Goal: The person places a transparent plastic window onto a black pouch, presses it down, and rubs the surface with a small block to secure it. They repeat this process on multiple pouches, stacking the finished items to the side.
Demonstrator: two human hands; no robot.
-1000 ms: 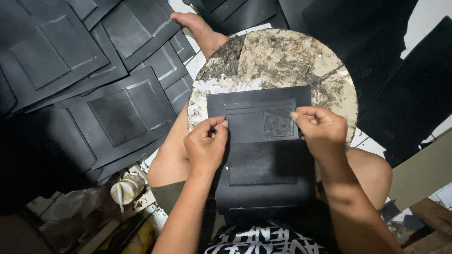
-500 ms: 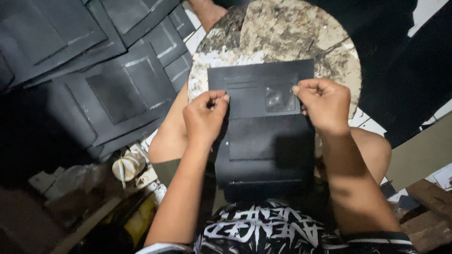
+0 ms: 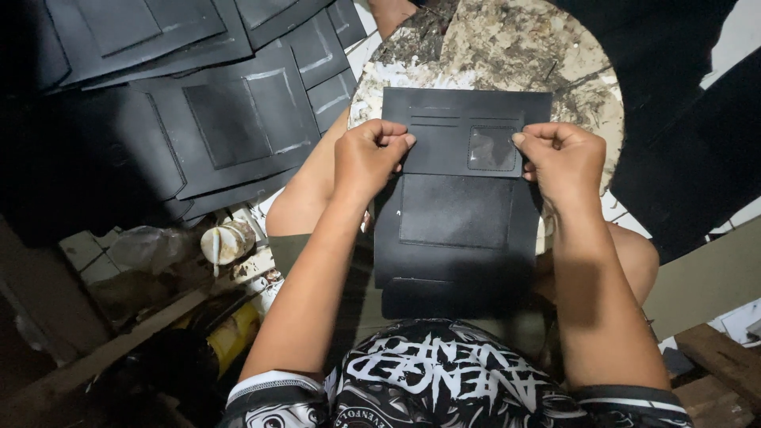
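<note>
Here, nearest the camera, a stack of black leather panels (image 3: 456, 269) is lying across the person's lap, its top sheet showing a stitched rectangle. Just beyond it, both hands are holding up one black card-slot piece (image 3: 464, 131), a flat panel with slot lines and one small clear window at its right. The left hand (image 3: 369, 158) is pinching the piece's left edge between thumb and curled fingers; the right hand (image 3: 563, 158) is gripping the right edge beside the window in the same way. The piece is sitting with its lower edge overlapping the upper end of the lap stack and its upper part over the round worn board (image 3: 507, 47).

As for progress, the piece is being lined up on the panel beneath, and it looks placed but not yet fixed; no glue line or pressing is showing. The lap stack is probably three or four sheets, though its dark edges are merging in shadow.

Further out to the left, a small pale pot (image 3: 226, 242) is standing among clutter. Beyond that, a heap of matching black panels (image 3: 238, 103) is lying fanned, at least six showing.
</note>
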